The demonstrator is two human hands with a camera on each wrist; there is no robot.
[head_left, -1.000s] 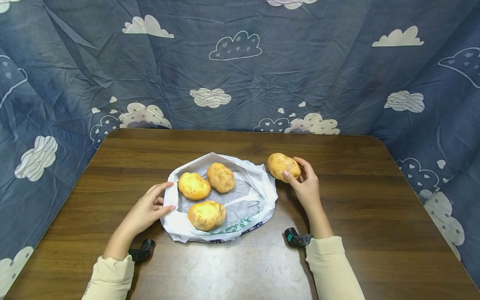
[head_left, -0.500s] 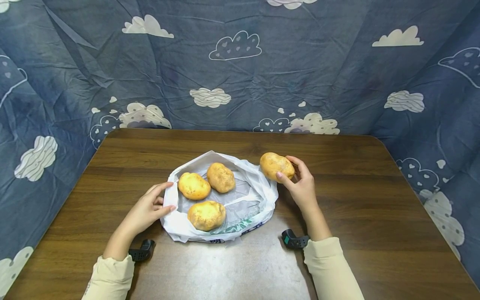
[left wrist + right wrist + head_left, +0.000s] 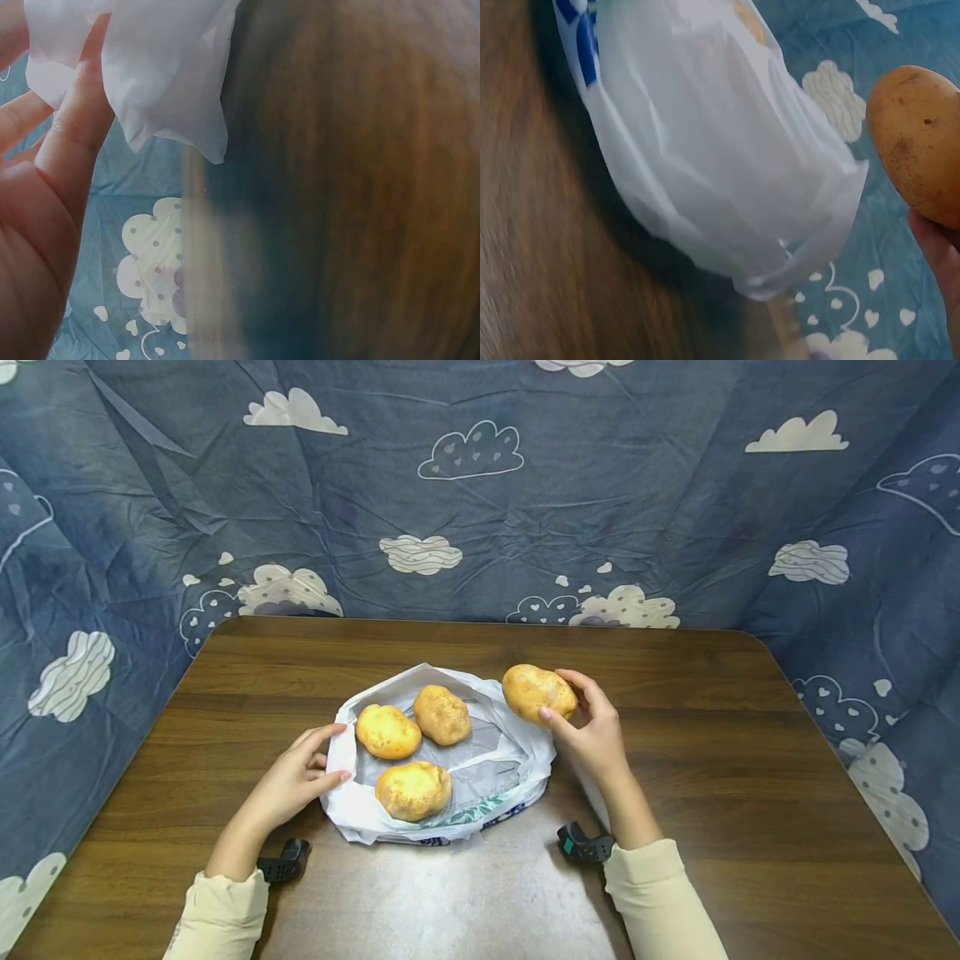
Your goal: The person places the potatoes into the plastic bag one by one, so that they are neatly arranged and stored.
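Observation:
A white plastic bag (image 3: pixel 528 743) lies spread on the table with its mouth open upward. Inside it, apart from the right hand, are three potatoes: one at the left (image 3: pixel 388 732), one at the back (image 3: pixel 442 715) and one at the front (image 3: pixel 413 791). My left hand (image 3: pixel 288 781) holds the bag's left rim between fingers and thumb; in the left wrist view, white plastic (image 3: pixel 169 71) hangs by the fingers. Between thumb and fingers, my right hand (image 3: pixel 596 735) grips another potato (image 3: pixel 537 692), held over the bag's right rim. That potato (image 3: pixel 919 142) also shows in the right wrist view.
A brown wooden table (image 3: pixel 720 793) extends around the bag on all sides. Behind it hangs a blue cloth (image 3: pixel 480 527) with cloud prints. Black wrist devices (image 3: pixel 285 861) sit on both forearms.
My right hand has moved left with its potato, from beside the bag to over the bag's right rim. My left hand and the potatoes in the bag have stayed put.

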